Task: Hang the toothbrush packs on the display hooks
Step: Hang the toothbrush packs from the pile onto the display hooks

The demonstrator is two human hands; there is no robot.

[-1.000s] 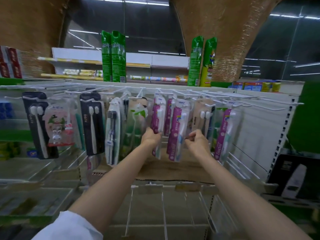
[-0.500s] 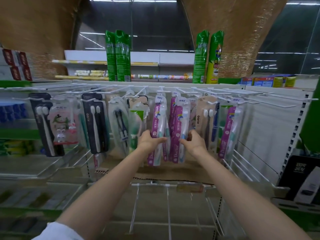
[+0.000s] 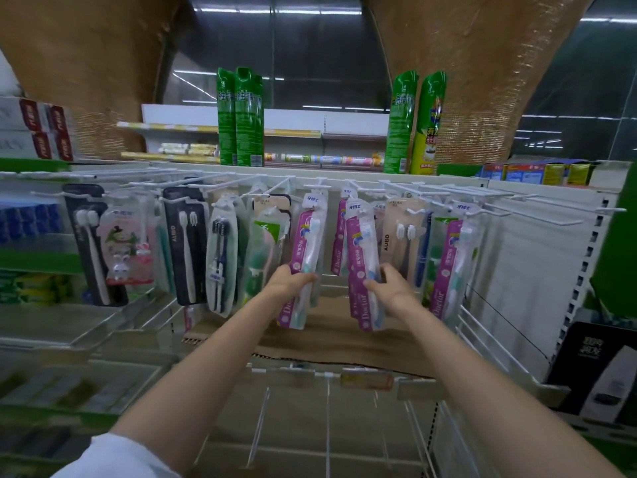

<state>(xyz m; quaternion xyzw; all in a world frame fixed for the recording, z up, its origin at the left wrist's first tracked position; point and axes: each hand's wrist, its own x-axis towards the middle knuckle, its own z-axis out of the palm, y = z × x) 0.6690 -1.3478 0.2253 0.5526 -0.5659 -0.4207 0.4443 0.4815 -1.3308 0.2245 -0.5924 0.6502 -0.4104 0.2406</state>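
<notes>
At the middle of the frame each hand grips a pink pack, left hand [image 3: 287, 282] and right hand [image 3: 391, 288]; tugging could pull one off its hook [image 3: 319, 186].

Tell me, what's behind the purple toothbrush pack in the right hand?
Behind the purple pack held by the right hand, another purple pack hangs on the same hook. Only its left edge shows; anything further back is covered.

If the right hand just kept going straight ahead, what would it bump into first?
Probably the purple Doctor pack that the right hand already grips; behind it hang more packs, though depth is hard to judge.
</notes>
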